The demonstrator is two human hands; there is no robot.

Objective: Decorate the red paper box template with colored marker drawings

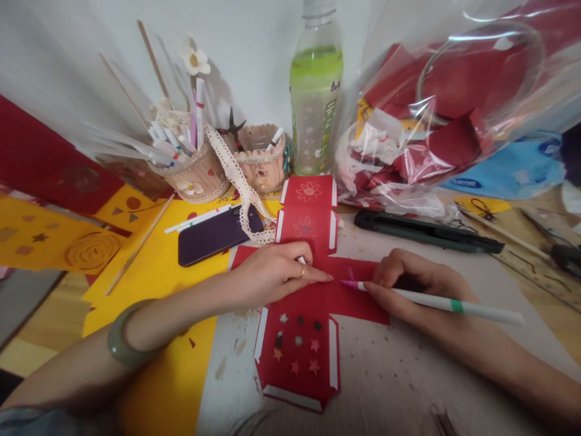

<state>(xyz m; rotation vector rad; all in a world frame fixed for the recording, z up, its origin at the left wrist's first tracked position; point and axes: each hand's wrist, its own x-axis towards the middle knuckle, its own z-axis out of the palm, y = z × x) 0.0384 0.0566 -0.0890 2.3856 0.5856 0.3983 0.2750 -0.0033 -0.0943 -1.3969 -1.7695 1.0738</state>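
A red paper box cut-out (313, 303), cross-shaped with white taped flaps, lies flat on a pale work surface. My left hand (276, 272) rests on its middle, index finger stretched out and the other fingers curled in. A small white piece (301, 260) pokes out between those fingers; its kind is hard to make out. My right hand (413, 290) is closed on a white marker pen (436, 303) with a green band. The pen's purple tip is at the right arm of the cut-out, by a short purple mark. Star stickers (297, 342) cover the near panel; drawn flowers decorate the far panels.
Behind stand craft-stick pots (195, 175) with pens and sticks, and a green drink bottle (315, 97). A phone (220, 236) and lace ribbon (245, 194) lie at left on yellow paper (149, 290). A utility knife (426, 233) and plastic bag (436, 121) are at right.
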